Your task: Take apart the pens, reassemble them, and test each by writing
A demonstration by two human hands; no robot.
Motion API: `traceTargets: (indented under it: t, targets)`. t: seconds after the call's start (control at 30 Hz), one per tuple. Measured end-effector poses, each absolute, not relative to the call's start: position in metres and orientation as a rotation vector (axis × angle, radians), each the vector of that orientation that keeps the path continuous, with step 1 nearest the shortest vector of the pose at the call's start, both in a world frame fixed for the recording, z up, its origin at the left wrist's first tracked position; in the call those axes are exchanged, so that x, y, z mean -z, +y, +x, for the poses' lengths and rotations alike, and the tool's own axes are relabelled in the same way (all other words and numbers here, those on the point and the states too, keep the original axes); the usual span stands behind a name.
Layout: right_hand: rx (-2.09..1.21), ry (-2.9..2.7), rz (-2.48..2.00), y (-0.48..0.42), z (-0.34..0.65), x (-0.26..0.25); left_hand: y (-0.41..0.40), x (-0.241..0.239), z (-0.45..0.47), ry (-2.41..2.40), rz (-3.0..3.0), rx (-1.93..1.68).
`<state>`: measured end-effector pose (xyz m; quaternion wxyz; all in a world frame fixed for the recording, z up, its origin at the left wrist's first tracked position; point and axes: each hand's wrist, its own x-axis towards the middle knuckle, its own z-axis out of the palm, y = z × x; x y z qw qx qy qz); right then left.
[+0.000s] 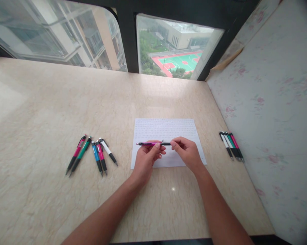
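Observation:
A magenta pen point(150, 144) with a black grip lies level between my hands, over a white sheet of paper point(166, 127) covered in rows of small writing. My left hand point(147, 156) is closed around its barrel, with the clicker end pointing left. At the other end, my right hand point(186, 151) pinches the black grip near the tip; the tip itself is hidden by the fingers. Both hands are above the lower half of the sheet.
To the left on the marble-look sill lie a pink pen point(80, 145), a green pen point(83, 151), a blue pen point(95, 154), another pink pen point(100, 153) and a white pen point(106, 147). Several pens point(231, 144) lie beside the right wall point(271, 119). A window point(174, 47) stands behind.

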<state>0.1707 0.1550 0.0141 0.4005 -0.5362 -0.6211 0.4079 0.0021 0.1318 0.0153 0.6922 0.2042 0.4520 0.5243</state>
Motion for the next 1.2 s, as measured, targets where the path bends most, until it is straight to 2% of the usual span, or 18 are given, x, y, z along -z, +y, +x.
traceTargets:
  t: [0.17,0.3,0.5,0.7,0.97,1.07,1.2]
  targets:
    - [-0.979,-1.501,-1.339,0.158,0.179,-0.009,0.136,-0.013,-0.001,1.054,0.396,-1.261]
    - [-0.747,-1.497,-1.439,0.160,0.180,-0.005,0.141,-0.014,-0.007,1.079,0.324,-1.361]
    - [-0.431,-1.744,-1.442,0.159,0.170,0.002,0.144,-0.017,-0.010,1.081,0.292,-1.377]
    - [-0.350,-1.913,-1.406,0.156,0.162,0.011,0.143,-0.013,-0.010,1.057,0.308,-1.356]
    - [-0.455,-2.031,-1.381,0.155,0.164,0.009,0.142,-0.018,-0.008,1.069,0.296,-1.336]
    - [-0.554,-1.843,-1.414,0.155,0.165,0.004,0.141,-0.017,-0.007,1.061,0.314,-1.308]
    - [-0.850,-1.569,-1.378,0.154,0.167,-0.004,0.137,-0.016,-0.004,1.029,0.390,-1.209]
